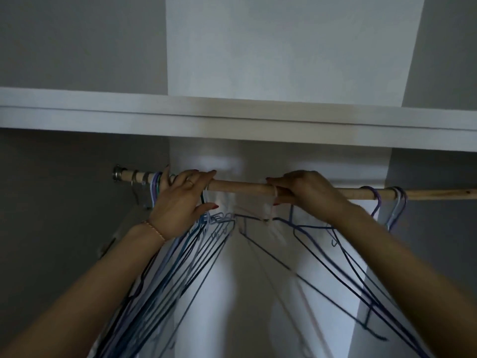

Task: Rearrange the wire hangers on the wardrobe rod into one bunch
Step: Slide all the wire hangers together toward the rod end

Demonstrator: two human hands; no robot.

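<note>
While the fingers (200,177) of the left hand (180,200) are lying over the top of the wooden wardrobe rod (240,186), with the thumb spread below it, they are curling loosely round the rod and the hooks of a dense bunch of wire hangers (185,254) at the rod's left end. That bunch, in blue, purple and pale tones, is hanging down steeply beside the left forearm, close to the metal rod bracket (119,173). Fingers of the right hand (302,189) are wrapping round the rod near its middle and are gripping the hooks of a few hangers there, a pale hook (274,200) showing just beside the fingertips; the dark frames (322,257) are splaying out under the right forearm. Further right, two more hangers (387,202) are hanging apart from both hands. A thin bracelet (154,229) is sitting on the left wrist and a ring (190,181) on one finger. A white shelf (232,117) is running across above the rod.
</note>
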